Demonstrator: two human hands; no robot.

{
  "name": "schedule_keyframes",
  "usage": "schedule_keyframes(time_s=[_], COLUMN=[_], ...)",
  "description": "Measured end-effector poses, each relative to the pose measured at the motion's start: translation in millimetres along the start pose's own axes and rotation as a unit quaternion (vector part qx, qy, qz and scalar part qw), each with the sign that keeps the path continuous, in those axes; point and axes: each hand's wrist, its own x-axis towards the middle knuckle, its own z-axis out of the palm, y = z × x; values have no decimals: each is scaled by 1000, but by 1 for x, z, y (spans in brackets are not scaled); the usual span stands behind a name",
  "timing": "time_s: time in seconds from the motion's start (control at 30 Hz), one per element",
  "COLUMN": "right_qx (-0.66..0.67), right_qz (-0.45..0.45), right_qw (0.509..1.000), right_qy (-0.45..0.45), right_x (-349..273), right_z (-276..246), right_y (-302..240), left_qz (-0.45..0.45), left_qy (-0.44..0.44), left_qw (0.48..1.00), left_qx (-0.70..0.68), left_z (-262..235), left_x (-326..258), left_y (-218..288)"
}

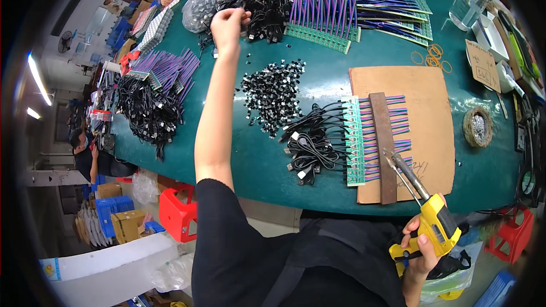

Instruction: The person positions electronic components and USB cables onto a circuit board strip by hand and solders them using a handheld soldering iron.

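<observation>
My left hand (226, 27) reaches to the far side of the table, at the left part of a heap of black USB cables (264, 8). Its fingers are pinched together, and what lies between them is too small to make out. In my right hand (422, 250), near the table's front edge, is a yellow soldering gun (438, 227) with its tip pointing up and left, over a rusty metal bar (384, 142). The bar lies across purple and blue wires joined to a green circuit board strip (354, 136). Black cables (315, 150) fan out from the strip's left side.
Under the strip lies a cardboard sheet (429, 119). Small black parts (273, 96) are heaped left of it. Wired boards (392, 5) are stacked at the back. At right are a bowl (478, 127), rubber bands (434, 54) and a clear jar (470, 1). Another person (88, 150) sits far left.
</observation>
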Motion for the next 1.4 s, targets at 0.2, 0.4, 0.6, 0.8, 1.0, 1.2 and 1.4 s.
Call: schedule_keyframes(time_s=[0.2, 0.4, 0.6, 0.8, 1.0, 1.2, 1.4], right_qx=[18, -29, -91, -152, -161, -294, -259], right_qz=[-38, -9, -100, -111, -131, -240, -247], right_qw=[999, 999, 990, 982, 977, 923, 931], right_qy=[-19, 19, -33, -30, -47, -54, -69], right_x=[9, 13, 23, 17, 16, 15, 17], right_z=[2, 17, 21, 18, 21, 28, 31], right_y=[4, 9, 21, 19, 20, 27, 31], left_qz=[-171, -364, -455, -447, -299, -255, -303], left_qy=[-277, -456, -494, -556, -637, -583, -535], left_qw=[924, 746, 656, 641, 677, 740, 752], left_qx=[-199, -321, -343, -282, -217, -219, -236], left_z=[-19, -11, -6, -6, 7, 24, 19], left_x=[-106, -238, -285, -297, -314, -330, -336], left_y=[63, 113, 123, 121, 131, 127, 130])
